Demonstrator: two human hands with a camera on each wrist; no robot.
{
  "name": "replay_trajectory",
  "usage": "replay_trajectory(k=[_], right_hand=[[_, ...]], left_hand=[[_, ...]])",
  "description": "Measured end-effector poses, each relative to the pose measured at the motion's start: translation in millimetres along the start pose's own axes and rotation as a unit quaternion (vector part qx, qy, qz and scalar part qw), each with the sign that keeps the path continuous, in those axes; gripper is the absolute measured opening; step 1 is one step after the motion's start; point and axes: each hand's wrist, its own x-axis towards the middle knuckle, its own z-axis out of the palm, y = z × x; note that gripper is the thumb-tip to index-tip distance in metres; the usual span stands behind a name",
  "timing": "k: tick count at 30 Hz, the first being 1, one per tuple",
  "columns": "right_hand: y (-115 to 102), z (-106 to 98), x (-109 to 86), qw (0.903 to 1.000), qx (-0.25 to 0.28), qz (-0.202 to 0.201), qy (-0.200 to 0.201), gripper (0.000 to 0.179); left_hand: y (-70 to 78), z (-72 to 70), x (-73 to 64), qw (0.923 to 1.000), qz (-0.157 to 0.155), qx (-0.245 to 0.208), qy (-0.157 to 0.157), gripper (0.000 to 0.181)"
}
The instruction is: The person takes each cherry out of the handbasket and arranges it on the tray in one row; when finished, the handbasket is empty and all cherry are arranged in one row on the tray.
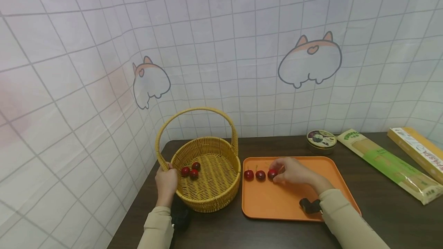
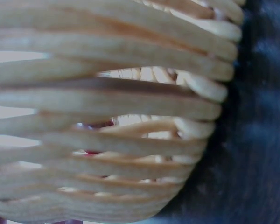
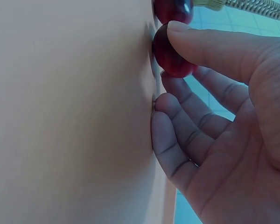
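My left hand grips the yellow wicker basket at its left side, where the tall handle meets the rim. Inside lie three dark red cherries close together. The left wrist view is filled by the blurred basket weave. Over the orange tray, my right hand pinches a cherry between thumb and fingers, low at the tray surface. Two more cherries on the tray, one at the left and one beside it, stand in a row with the pinched one.
Behind the tray's right corner sits a round tin. A green pasta packet and a yellow pasta box lie to the right on the dark table. A white gridded cloth hangs behind and at the left.
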Motion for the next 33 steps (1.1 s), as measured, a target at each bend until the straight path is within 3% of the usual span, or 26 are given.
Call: replay_trajectory(k=[13, 33], right_hand=[[-0.4, 0.1, -1.4, 0.9998, 0.012, 0.015, -0.002, 0.035], [-1.0, -1.5, -2.0, 0.9997, 0.003, 0.024, -0.009, 0.036]], left_hand=[[-1.3, -1.1, 0.4, 0.9999, -0.005, -0.002, -0.012, 0.009], [-0.9, 0.2, 0.0, 1.0, -0.001, -0.002, -0.003, 0.007]])
